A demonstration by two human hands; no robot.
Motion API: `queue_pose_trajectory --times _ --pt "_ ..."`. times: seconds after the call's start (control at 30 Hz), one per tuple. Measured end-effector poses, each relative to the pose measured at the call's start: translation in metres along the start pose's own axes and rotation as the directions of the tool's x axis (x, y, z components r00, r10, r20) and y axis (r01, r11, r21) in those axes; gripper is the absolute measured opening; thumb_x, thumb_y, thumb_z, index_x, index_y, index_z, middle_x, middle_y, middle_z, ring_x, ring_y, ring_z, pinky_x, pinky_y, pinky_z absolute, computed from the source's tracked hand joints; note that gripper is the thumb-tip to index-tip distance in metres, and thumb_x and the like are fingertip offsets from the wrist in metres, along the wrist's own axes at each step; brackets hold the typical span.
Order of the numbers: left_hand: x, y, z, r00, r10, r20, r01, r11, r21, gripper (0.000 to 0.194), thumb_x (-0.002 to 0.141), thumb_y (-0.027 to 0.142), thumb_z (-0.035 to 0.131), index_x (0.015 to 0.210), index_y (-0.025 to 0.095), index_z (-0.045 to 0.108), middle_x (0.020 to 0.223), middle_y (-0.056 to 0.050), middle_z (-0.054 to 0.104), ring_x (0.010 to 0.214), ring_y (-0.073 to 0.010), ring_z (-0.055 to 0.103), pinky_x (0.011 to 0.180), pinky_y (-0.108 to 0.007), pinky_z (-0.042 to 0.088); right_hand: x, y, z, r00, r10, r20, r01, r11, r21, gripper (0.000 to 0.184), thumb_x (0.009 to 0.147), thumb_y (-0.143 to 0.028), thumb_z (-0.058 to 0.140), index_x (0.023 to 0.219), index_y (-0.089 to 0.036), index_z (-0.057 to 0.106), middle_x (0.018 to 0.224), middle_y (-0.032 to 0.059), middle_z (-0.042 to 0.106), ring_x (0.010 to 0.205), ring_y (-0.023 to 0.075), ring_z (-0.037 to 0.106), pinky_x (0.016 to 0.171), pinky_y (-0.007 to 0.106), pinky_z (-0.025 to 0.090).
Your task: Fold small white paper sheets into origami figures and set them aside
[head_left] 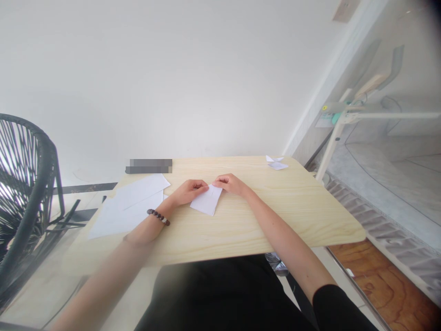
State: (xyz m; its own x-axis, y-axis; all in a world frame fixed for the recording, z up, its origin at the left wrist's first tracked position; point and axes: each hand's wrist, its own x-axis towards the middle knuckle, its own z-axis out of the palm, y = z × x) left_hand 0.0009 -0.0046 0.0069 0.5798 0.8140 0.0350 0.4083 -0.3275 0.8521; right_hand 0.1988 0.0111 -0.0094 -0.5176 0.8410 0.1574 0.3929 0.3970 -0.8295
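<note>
A small folded piece of white paper [206,201] lies tilted over the middle of the table, between my hands. My left hand [189,191] pinches its upper left edge, thumb on top; a dark bead bracelet [158,217] circles that wrist. At the paper's upper right corner, my right hand [231,184] grips with thumb and curled fingers. Faint crease lines show near the top of the paper. The fingers beneath it are hidden.
Several white paper sheets [134,202] overlap on the table's left side, below a blurred dark object [149,166]. Folded white paper [276,162] stands at the back right of the wooden table [275,225]. A woven chair [48,151] is at left, a white metal frame [332,147] at right.
</note>
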Motion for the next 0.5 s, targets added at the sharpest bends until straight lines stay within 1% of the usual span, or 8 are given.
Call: queue_pose_trajectory --times 0.5 --pt "-0.0001 0.0003 -0.0004 1.000 0.004 -0.006 -0.004 1.000 0.003 0.037 0.072 0.047 0.043 0.076 0.013 0.057 0.063 0.000 0.054 0.054 -0.0096 0.045 0.046 -0.019 0.033 -0.0002 0.0002 -0.0003 1.000 -0.010 -0.006 0.010 1.000 -0.001 0.032 0.072 -0.043 0.044 0.065 -0.013 0.054 0.059 -0.0018 0.044 0.055 0.0074 0.036 0.053 0.021 0.029"
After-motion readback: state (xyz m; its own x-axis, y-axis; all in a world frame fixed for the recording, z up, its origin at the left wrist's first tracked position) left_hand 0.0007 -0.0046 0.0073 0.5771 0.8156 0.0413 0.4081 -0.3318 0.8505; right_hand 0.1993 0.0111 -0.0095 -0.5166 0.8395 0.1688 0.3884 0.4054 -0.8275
